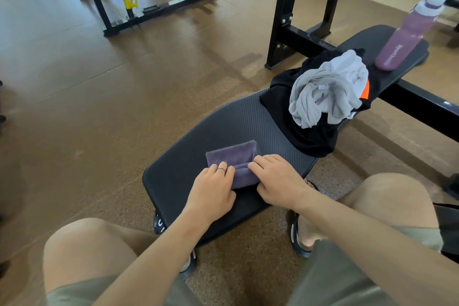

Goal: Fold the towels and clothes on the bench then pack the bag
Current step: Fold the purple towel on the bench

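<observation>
1. Purple terry cloth, a small folded towel (pixel 232 160), lies on the near end of the black ribbed table (pixel 188 156) in front of me; its near edge is partly under my fingers.
2. My left hand (pixel 213 189) lies flat on the towel's near left part, fingers together and pressing down, not clamped around anything; a thin ring (pixel 221 169) sits on one finger.
3. My right hand (pixel 278 176) rests on the towel's near right edge, fingers curled down onto the cloth; the grip looks pressed rather than pinched, though the fingertips are partly hidden by the fold.
4. Both hands are just beside each other, with a narrow strip of towel showing between them.
5. Farther along the table, well apart from the towel, a black garment (pixel 310 131) with an orange patch (pixel 365 89) is heaped loosely and hangs over the table's right edge; a crumpled grey garment (pixel 327 89) sits on top of it.
6. Beyond the heap, on the far end of the table, a pink-purple sports bottle (pixel 402 40) with a pale lid stands upright.
7. My bare knees and olive shorts (pixel 347 281) frame the bottom of the view; a black sandal (pixel 298 238) shows on my right foot on the brown floor (pixel 99 107).
8. Black gym frames (pixel 285 7) stand behind the table.
</observation>
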